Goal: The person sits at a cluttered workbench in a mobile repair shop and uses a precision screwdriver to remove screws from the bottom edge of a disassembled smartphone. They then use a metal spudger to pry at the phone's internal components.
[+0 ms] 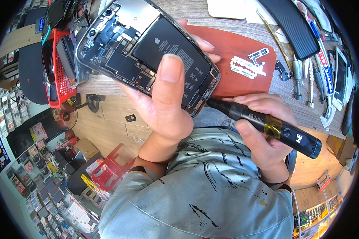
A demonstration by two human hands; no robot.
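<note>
My left hand [163,99] grips an opened smartphone [121,55], its inside showing a black battery [151,40], circuit shields and camera modules, with my thumb pressed over the lower part and fingertips round the far edge. My right hand [263,143] holds a black pen-shaped electric tool [291,137] with a band of yellow tape. Its tapered tip [213,103] is at the phone's lower right edge; whether it touches is unclear. Beyond them, a reddish mat [239,44] bears a razor blade [243,69] and a small metal bracket [257,53].
Right on the wooden desk [237,26] are tweezers [273,36], screwdrivers [297,75] and a dark textured pad [291,28]. A red basket [60,95] holding devices sits left. Below are a fan [64,119], a red stool [109,169] and packed shelves [38,195].
</note>
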